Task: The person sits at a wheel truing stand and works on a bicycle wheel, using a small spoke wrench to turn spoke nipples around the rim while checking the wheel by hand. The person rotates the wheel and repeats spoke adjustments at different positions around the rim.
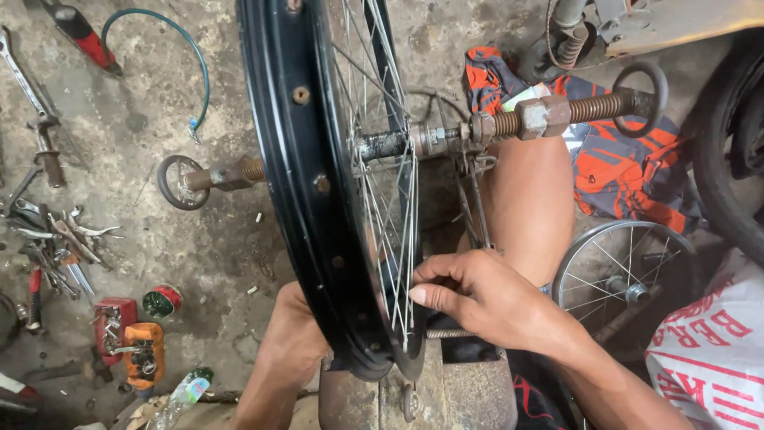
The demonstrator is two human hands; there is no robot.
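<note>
Wheel (334, 183) upright at frame centre, on a threaded axle (549, 115).
Right hand (477, 299) fingers pinch a spoke (398, 271) at lower centre; left hand (290, 334) behind the rim, fingers hidden. Tools (60, 239) litter the floor (199, 231) at left.

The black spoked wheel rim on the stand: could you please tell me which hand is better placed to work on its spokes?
Probably the right hand: its fingertips already pinch the thin silver spokes of the black spoked wheel rim. The left hand is mostly hidden behind it.

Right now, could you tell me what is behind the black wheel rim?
The left hand reaches behind the black wheel rim; its fingers are covered. The right hand pinches spokes in front.
</note>
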